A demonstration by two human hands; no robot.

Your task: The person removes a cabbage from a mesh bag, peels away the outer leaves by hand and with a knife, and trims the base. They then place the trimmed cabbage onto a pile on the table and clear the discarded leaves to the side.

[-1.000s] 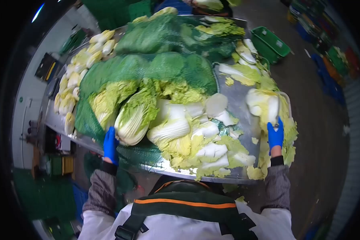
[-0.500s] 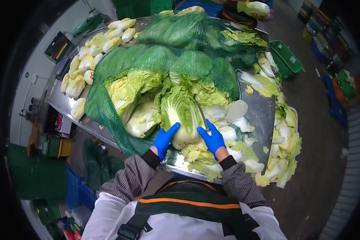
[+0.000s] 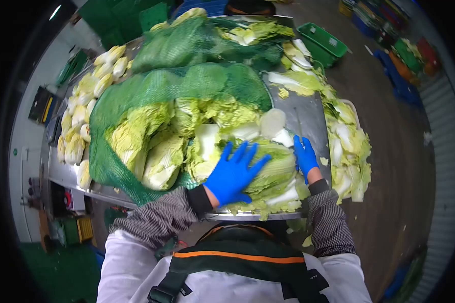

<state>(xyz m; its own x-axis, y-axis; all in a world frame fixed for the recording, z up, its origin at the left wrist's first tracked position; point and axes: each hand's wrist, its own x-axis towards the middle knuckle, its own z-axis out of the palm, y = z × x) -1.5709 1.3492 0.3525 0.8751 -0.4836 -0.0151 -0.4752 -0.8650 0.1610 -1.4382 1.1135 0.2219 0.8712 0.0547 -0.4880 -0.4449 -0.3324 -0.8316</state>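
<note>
A napa cabbage [image 3: 277, 170] lies on its side near the table's front edge, its base towards the right. Fingers spread, my blue-gloved left hand [image 3: 232, 174] rests on its leafy end. My right hand [image 3: 305, 155], also gloved, is closed at the base end. From it a knife [image 3: 298, 120] points away from me; the blade is faint and blurred, and the handle is hidden in my fingers. Loose leaves surround the cabbage. To the left, more whole cabbages [image 3: 164, 160] sit in the opening of a green mesh sack [image 3: 182, 83].
Trimmed pale cabbages [image 3: 81, 113] are piled at the table's left. Another mesh sack [image 3: 187, 45] lies at the back. Cut leaves [image 3: 349, 151] heap along the right edge, over a pale container. A green crate [image 3: 322, 43] stands beyond the table.
The cabbage has been turned from upright onto its side and shifted right. My left hand has opened out on it. My right hand has moved right with the knife. The view has shifted.
</note>
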